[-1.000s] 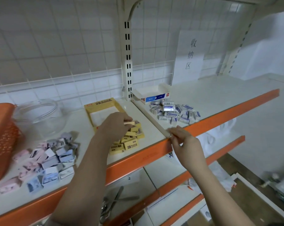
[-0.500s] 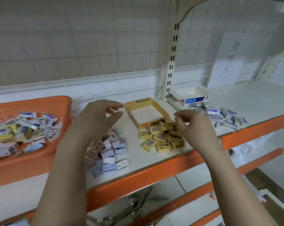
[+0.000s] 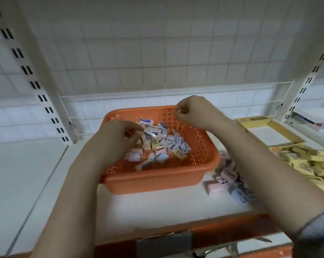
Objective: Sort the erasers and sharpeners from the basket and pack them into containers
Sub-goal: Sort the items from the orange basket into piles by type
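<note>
Fingers of the left hand (image 3: 116,138) curl down into the orange basket (image 3: 157,180) among small, light, stiff boxed erasers (image 3: 163,144), best pinched across their short sides, while the right hand (image 3: 192,111) hovers fisted, seemingly empty.

Counted in view: one orange basket (image 3: 157,180); one mixed heap of small boxed items (image 3: 158,145) inside it, too many and too blurred to count singly. One pink-and-blue pile (image 3: 230,180) lay just right of the basket. One yellow pile (image 3: 310,162) further right. One open yellow carton (image 3: 269,132). Two hands: left (image 3: 116,138), right (image 3: 192,112).
</note>
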The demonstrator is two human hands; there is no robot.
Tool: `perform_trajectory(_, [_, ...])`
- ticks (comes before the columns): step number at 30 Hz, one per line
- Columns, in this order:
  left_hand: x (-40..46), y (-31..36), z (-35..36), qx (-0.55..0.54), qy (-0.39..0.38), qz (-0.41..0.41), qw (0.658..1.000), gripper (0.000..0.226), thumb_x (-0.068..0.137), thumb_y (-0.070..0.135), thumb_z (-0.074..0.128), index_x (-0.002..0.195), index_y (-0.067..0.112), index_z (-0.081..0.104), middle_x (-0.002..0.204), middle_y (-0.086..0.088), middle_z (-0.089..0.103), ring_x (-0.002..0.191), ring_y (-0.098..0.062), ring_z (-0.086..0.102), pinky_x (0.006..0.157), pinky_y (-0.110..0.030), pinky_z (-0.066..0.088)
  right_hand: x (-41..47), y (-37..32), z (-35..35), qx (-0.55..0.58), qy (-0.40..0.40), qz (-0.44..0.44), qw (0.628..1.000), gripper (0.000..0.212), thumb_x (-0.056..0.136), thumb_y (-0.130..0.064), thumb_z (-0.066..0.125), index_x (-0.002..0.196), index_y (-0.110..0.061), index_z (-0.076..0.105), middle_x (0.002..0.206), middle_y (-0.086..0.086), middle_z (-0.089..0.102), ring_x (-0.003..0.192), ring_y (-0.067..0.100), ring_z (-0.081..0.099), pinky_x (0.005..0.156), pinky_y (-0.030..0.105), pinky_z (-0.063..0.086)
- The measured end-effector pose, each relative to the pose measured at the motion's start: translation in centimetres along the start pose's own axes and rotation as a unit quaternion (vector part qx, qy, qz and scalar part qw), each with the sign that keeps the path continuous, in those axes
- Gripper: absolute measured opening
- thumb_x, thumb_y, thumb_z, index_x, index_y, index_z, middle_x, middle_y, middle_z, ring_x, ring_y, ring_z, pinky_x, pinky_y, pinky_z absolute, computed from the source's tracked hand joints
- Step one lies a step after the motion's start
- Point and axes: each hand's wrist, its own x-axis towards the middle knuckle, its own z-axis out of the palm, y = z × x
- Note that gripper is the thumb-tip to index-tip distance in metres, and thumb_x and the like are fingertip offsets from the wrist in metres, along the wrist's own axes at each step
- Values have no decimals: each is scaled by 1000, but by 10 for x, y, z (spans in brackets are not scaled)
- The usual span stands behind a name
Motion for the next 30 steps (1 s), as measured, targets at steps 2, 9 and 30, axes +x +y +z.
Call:
perform_trajectory(2, [-2,-10,-1,13,-3,-10,1000,24,91,25,56,113,25,67,99,4,67,83,-6,55,72,-19,36,23,-10,16,-78,-94,-23,992,22,86,-20,61,104,-12,72,102,6,68,95,20,61,80,25,44])
perform_trajectory(9, [-6,-21,7,39,52,-56,996,26,93,28,50,115,29,64,111,8,66,99,-12,59,77,-25,44,50,-8,56,-358,-250,-17,900,20,83,-13,63,103,-12,61,93,1,58,87,22,56,65,30,46])
perform_trajectory(30, [86,-22,19,202,-153,95,963,29,89,20,59,118,16,63,117,0,63,104,-15,57,79,-25,42,-46,-16,-1,190,159,105,963,14,87,-17,59,96,-24,66,64,-8,63,49,1,51,43,7,32])
